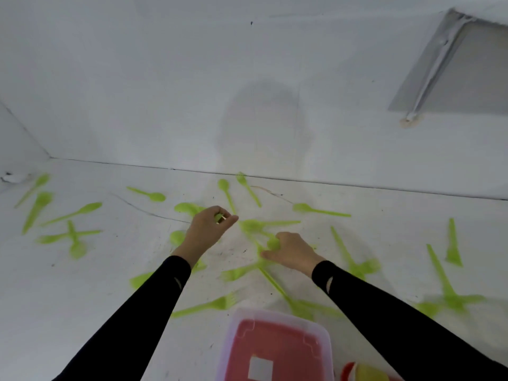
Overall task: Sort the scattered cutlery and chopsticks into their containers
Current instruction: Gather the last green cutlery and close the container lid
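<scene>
on the white surface (90, 292) among scattered green cutlery (71, 214): left hand (209, 231) fingers curled, pinching a small green piece (219, 217); right hand (292, 254) fingers curled round a green spoon (272, 243).

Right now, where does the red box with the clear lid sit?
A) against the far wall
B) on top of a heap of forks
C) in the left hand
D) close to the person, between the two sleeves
D: the red box lies at the near edge of the view, between the black sleeves.
</scene>
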The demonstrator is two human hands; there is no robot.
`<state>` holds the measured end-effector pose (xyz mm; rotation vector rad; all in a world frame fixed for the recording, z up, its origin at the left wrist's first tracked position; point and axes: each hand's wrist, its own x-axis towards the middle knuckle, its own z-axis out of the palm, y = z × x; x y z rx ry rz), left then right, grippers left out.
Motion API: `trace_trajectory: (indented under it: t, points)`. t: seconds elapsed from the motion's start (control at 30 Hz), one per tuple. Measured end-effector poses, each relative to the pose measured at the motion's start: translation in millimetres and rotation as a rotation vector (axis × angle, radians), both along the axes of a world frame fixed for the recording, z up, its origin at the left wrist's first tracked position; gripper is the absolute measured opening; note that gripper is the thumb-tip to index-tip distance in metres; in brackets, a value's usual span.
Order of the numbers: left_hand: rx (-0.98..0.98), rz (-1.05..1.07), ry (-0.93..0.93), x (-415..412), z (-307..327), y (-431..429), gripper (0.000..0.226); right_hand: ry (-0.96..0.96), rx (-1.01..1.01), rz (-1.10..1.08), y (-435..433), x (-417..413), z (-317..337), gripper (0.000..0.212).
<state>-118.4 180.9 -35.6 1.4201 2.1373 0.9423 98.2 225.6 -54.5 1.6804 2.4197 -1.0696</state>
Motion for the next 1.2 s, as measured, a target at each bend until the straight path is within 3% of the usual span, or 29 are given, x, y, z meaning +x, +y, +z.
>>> trace_trajectory:
  t: [0.1,0.23,0.33,0.4,0.53,0.63,0.73,0.87,0.97,1.1,1.2]
  points:
    - [-0.051,-0.025,0.013,5,-22,17,0.025,-0.102,0.048,0.035,-3,-7,-5,0.052]
    - [-0.179,-0.054,0.123,14,-39,44,0.039,-0.122,0.071,0.030,5,-4,-4,0.017]
    - [-0.352,-0.096,0.176,15,-44,56,0.049,-0.009,0.041,-0.024,16,14,1,0.019]
    - [-0.387,-0.109,0.143,15,-44,58,0.034,0.141,0.037,-0.122,26,32,5,0.017]
    - [-0.278,-0.145,0.068,13,-38,55,0.018,0.482,0.058,-0.332,42,64,29,0.022]
    - [-0.121,-0.092,-0.218,7,-21,39,0.021,0.628,0.065,-0.400,44,81,51,0.018]
    - [0.051,-0.036,-0.418,6,3,12,0.011,0.634,0.056,-0.343,34,79,65,0.022]
    - [0.126,-0.136,-0.481,15,30,-15,0.032,0.605,0.071,-0.163,15,48,79,0.015]
    - [0.196,-0.197,-0.609,34,44,-30,0.036,0.614,0.175,-0.020,3,27,87,0.016]
    - [0.253,-0.083,-0.660,66,56,-44,0.022,0.634,0.268,0.038,-9,11,96,0.021]
    - [0.279,0.075,-0.740,91,55,-54,0.027,0.641,0.246,0.085,-18,2,95,0.017]
